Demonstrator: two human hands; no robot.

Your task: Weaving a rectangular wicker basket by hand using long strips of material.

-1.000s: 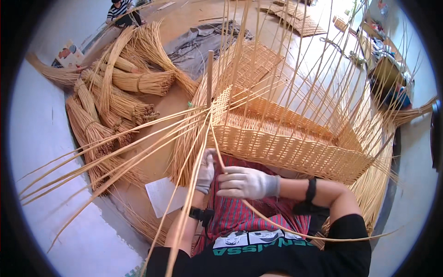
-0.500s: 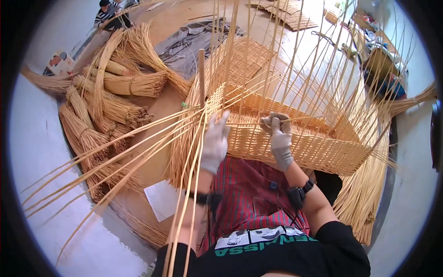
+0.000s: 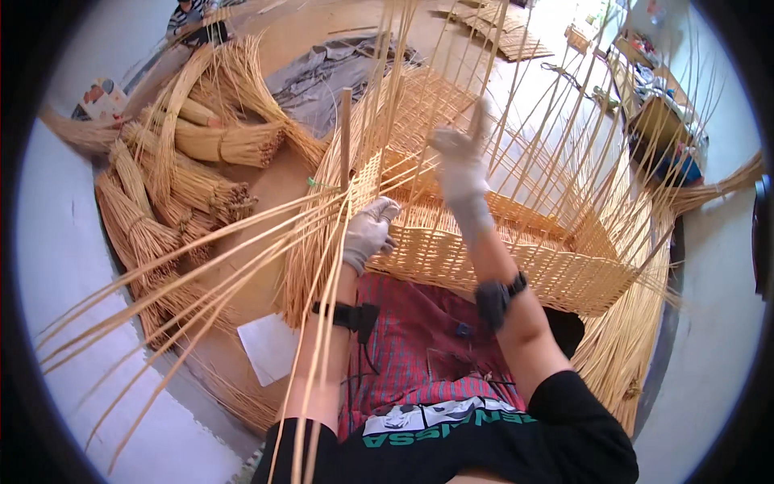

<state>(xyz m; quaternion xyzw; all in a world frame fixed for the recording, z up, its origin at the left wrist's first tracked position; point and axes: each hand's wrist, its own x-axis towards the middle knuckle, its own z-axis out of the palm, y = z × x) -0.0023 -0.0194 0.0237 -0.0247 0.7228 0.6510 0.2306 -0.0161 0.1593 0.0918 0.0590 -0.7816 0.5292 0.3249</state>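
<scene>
My left hand [image 3: 370, 233], in a pale glove, has its fingers curled on the woven left end of a long wicker basket [image 3: 500, 270]. Several loose canes [image 3: 250, 250] fan out leftward from that corner and pass beside my left wrist. My gloved right hand [image 3: 461, 165] is raised over the basket among tall upright stakes [image 3: 556, 121]; it is smeared by motion, so what its fingers hold cannot be made out. A wooden stick [image 3: 345, 137] stands at the basket's left corner.
Cane bundles [image 3: 218, 145] lie left, loose canes [image 3: 621, 339] right, grey sheeting [image 3: 310, 73] and woven panels [image 3: 500, 32] behind. A white paper [image 3: 264, 348] lies left of my lap, cluttered shelving [image 3: 661, 121] stands right. Another person [image 3: 193, 28] works at the back left. Walls flank me.
My right hand has risen from low in front, past the basket's front wall, to among the stakes. My left hand has moved up onto the basket's left end, and its fingers are now more curled.
</scene>
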